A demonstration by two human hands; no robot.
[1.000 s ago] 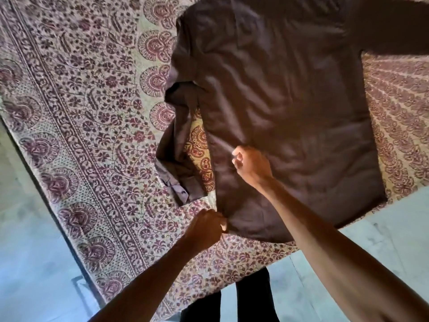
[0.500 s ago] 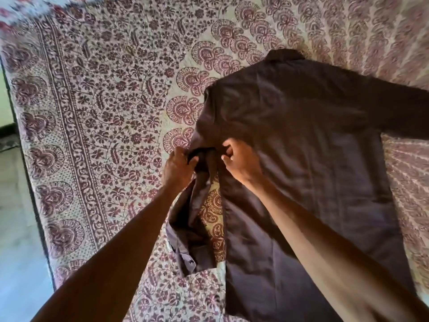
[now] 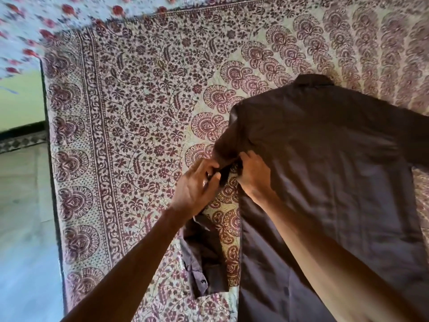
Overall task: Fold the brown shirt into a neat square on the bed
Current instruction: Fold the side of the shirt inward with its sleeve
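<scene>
Your forearms crossing the brown shirt (image 3: 325, 173) at 5 o'clock, cuffed sleeve (image 3: 204, 259) hanging nearest, left hand (image 3: 195, 189) and right hand (image 3: 254, 175) both pinching the sleeve's upper fold, soft matte cloth spread on the paisley bedspread (image 3: 139, 112), collar (image 3: 312, 79) farthest at 1 o'clock

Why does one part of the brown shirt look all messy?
The left sleeve is crumpled and doubled back beside the brown shirt, not lying flat. The left hand and right hand are pinching it near the shoulder.
</scene>
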